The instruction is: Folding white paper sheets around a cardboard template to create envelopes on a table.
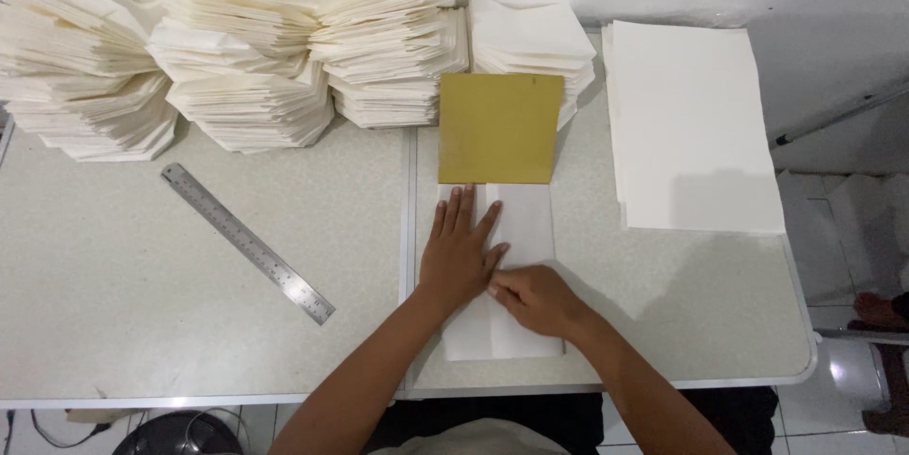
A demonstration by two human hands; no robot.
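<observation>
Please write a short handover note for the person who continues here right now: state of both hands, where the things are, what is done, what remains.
Left hand: flat, fingers spread, pressing the folded white sheet.
Right hand: pinching the sheet's fold beside the left hand.
Yellow square card: lies on the sheet's far end.
Done: folded pieces in stacks along the far edge.
Left: flat sheet pile at right.
Steel ruler: at left, untouched.

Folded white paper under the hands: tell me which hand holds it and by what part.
The left hand lies flat, pinning the folded white paper near its middle. The right hand presses fingertips on its lower part. Neither lifts it.
</observation>
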